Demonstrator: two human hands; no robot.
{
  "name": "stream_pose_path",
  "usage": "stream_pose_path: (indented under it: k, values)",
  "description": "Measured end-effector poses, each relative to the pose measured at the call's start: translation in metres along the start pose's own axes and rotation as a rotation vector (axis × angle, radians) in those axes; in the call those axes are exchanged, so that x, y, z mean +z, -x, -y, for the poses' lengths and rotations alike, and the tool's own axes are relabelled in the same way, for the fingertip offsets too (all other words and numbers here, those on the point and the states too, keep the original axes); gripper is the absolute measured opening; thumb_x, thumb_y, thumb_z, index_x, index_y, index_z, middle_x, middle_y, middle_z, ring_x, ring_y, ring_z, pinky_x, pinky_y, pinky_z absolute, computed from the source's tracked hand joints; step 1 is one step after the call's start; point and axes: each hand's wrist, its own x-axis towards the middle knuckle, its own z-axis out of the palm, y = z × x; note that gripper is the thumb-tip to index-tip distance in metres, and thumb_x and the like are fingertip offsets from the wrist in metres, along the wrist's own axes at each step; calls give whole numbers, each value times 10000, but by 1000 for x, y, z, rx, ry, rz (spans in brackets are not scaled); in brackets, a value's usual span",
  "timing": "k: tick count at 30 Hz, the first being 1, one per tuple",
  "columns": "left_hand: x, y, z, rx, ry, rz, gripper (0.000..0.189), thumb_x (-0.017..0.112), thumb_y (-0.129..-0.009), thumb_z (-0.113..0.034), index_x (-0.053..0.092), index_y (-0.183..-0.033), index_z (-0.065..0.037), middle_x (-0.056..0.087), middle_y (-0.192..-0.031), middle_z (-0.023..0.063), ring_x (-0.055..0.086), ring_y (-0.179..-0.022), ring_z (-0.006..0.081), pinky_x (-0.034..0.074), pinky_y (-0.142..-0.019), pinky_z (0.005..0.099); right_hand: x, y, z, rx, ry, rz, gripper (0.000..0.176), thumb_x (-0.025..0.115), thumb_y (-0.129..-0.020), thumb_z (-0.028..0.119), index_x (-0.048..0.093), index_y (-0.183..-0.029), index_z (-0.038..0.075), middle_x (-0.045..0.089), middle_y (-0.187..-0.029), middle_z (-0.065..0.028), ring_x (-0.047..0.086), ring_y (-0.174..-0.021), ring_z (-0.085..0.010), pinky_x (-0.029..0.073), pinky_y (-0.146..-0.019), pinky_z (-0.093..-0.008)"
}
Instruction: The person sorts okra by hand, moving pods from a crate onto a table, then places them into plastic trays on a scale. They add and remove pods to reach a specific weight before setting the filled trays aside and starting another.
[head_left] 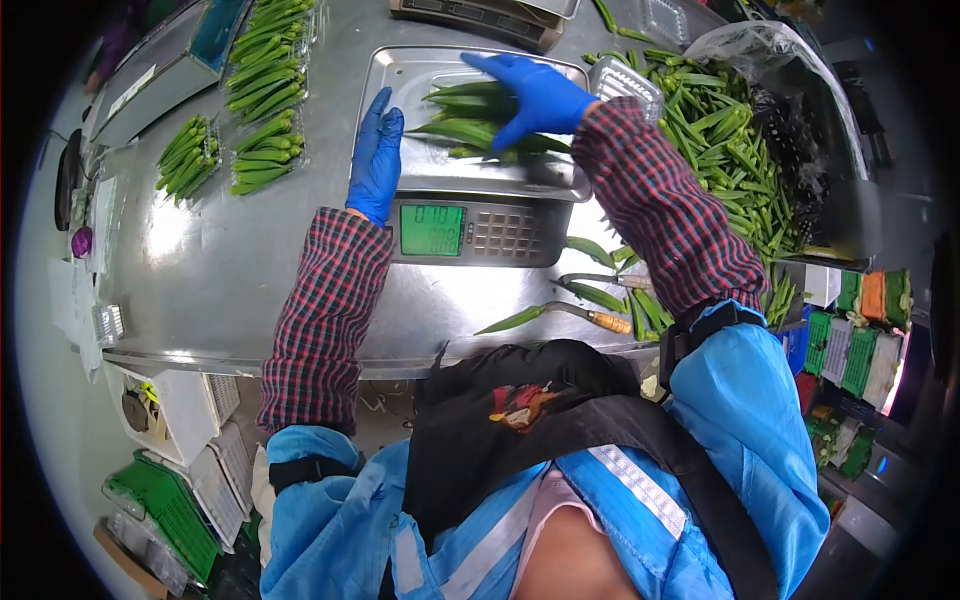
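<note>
A shiny metal worktop (190, 290) fills the middle, bright glare on its left and near parts. Beyond its left edge runs a pale wall (50, 400). Below, at near left, sit white crates (215, 470) and a green crate (175, 510). On the right, beyond the worktop, green, white and orange baskets (858, 345) stand together. The far right is dim.
</note>
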Motion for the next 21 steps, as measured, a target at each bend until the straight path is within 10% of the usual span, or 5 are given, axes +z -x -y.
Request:
stream_pose_path:
  k: [11,21]
  values:
    - [-31,14,-10,2,-88,-5,443,438,-963,-375,457,-1332,-131,478,-1286,29,452,-1136,134,378,-953,289,-17,161,-73,424,-672,-573,401,684,-802,126,580,-1185,64,604,-1155,-66,542,-1090,-172,441,-911,-297]
    - [-20,16,-13,167,-324,120,362,604,-861,-185,558,-1220,-167,579,-1158,115,551,-1069,257,423,-927,331,15,146,-35,392,-639,-528,270,623,-828,52,648,-1091,105,649,-1020,-52,604,-921,-126,473,-837,-256]
